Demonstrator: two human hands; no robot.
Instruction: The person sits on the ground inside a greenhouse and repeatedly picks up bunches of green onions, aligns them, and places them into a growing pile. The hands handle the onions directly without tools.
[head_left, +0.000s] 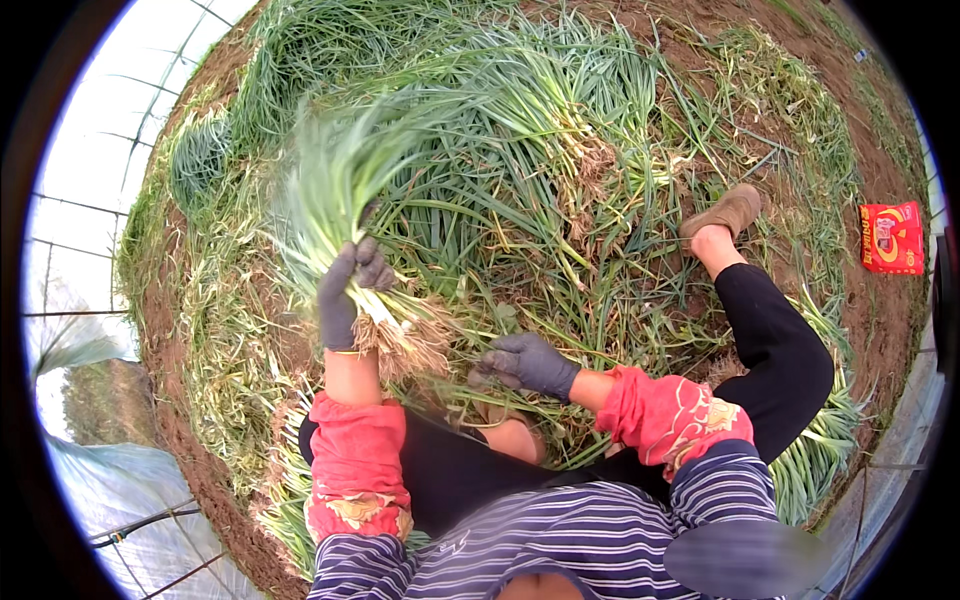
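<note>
My left hand (352, 289), in a dark grey glove, is closed around a bunch of green leafy allium plants (341, 202). Their pale stems and brown roots stick out below the fist towards the right, and the leaf tops are motion-blurred. My right hand (529, 366), gloved the same way, is low over the plant litter, right of the roots. Its fingers are curled and slightly blurred; whether something thin is between them I cannot tell. Beyond both hands lies a large heap of the same plants (450, 157), with a rooted bundle (555, 120) on top.
My bent leg and shoe (724, 214) are at the right. More bundles lie beside me at the lower right (814, 465) and lower left (289, 480). A red printed packet (892, 238) is on the soil, far right. Plastic sheeting (127, 480) on a frame borders the left.
</note>
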